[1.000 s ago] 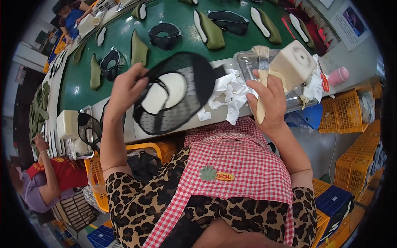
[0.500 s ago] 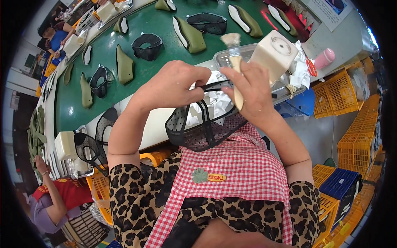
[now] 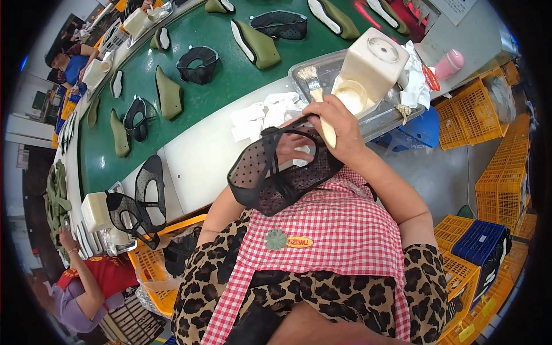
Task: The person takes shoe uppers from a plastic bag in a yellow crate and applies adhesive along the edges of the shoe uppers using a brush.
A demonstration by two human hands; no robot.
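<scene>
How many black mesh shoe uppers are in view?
6: one in the left hand at, three on the green belt, two at its near-left end. More may be hidden.

Two bare hands are working at the counter: the right hand and the left hand. One brush is sitting in the right hand, and one black mesh shoe upper is hanging between the two.

One metal tray is carrying one cream-coloured glue pot. One pink bottle is standing beside it.

On the green conveyor belt, about five olive shoe pieces are lying; the nearest is showing its pale edge. Roughly four more black mesh uppers are resting there, one mid-belt.

Several yellow crates are stacking up at right, too many to count exactly, with one blue crate among them.
</scene>
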